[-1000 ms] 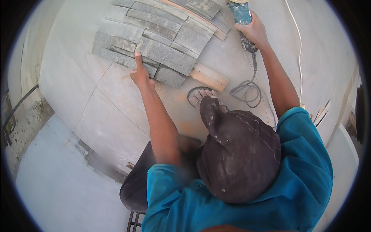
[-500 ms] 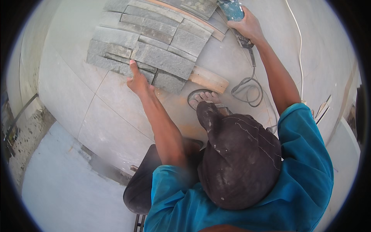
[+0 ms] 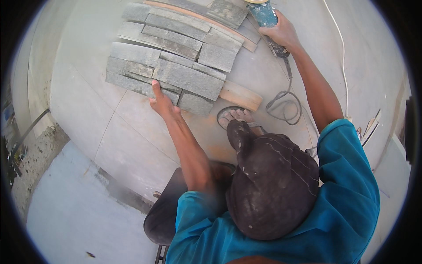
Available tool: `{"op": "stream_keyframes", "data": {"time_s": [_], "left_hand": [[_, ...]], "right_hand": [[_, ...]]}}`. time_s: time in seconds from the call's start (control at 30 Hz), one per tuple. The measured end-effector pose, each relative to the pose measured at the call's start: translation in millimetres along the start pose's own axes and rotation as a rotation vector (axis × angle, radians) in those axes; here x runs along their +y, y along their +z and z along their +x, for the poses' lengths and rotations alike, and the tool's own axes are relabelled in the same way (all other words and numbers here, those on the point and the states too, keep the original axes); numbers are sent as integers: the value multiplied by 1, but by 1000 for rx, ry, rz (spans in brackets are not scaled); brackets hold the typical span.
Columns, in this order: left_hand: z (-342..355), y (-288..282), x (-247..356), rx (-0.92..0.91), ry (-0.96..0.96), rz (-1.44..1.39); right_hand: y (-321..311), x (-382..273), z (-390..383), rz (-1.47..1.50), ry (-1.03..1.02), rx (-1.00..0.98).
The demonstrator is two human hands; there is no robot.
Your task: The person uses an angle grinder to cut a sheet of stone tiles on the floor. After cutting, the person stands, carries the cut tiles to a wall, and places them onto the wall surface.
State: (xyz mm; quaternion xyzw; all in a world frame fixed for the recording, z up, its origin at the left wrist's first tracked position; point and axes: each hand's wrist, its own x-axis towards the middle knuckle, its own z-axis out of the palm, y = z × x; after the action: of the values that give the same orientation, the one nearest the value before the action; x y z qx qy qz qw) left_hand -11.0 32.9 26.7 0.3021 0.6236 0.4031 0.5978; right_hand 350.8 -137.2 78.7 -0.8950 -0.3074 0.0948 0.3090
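My left hand (image 3: 163,102) is on the lower edge of a group of grey rough stone cladding strips (image 3: 189,77), thumb on top and fingers curled at the edge. My right hand (image 3: 285,31) grips a dusty teal angle grinder (image 3: 263,13) at upper right, beside the stones' far corner. Its grey power cord (image 3: 281,105) lies coiled on the floor below it. A pale wooden board (image 3: 241,96) sticks out from the stones' right side, near a sandalled foot (image 3: 235,116).
Large pale floor tiles (image 3: 123,145) surround the stones. A white cable (image 3: 340,53) runs down the right side, near thin offcuts (image 3: 371,127). A rough concrete edge (image 3: 44,158) and black hose (image 3: 33,125) are at left. A dark, dusty cloth head covering (image 3: 272,185) fills lower centre.
My right hand and the grinder have shifted up and left relative to the floor. The whole view has shifted slightly, and a dark gap between upper stone rows shows more clearly.
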Motion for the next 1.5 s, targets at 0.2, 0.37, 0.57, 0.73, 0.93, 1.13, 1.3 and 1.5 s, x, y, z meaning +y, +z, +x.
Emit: {"op": "stream_keyframes", "data": {"time_s": [0.2, 0.37, 0.57, 0.73, 0.93, 1.13, 1.3, 1.5], "left_hand": [[3, -1, 4, -76, 77, -68], [11, 4, -1, -129, 117, -148], [18, 4, -7, -123, 90, -144], [9, 6, 2, -73, 86, -64], [19, 1, -5, -102, 113, -83], [21, -5, -15, -121, 129, -126], [18, -17, -10, -90, 66, -102], [16, -27, -14, -119, 47, -63]], "right_hand": [[-17, -8, 18, -6, -67, -8], [-26, -9, 34, 6, -73, -22], [-31, -13, 35, -8, 142, -168], [-1, 44, 51, -68, 20, -100], [2, 41, 63, -50, -74, -184], [-40, -26, 18, 123, 2, -56], [-72, -47, -11, 455, 133, -289], [-78, -50, -51, 419, 116, -229]]}}
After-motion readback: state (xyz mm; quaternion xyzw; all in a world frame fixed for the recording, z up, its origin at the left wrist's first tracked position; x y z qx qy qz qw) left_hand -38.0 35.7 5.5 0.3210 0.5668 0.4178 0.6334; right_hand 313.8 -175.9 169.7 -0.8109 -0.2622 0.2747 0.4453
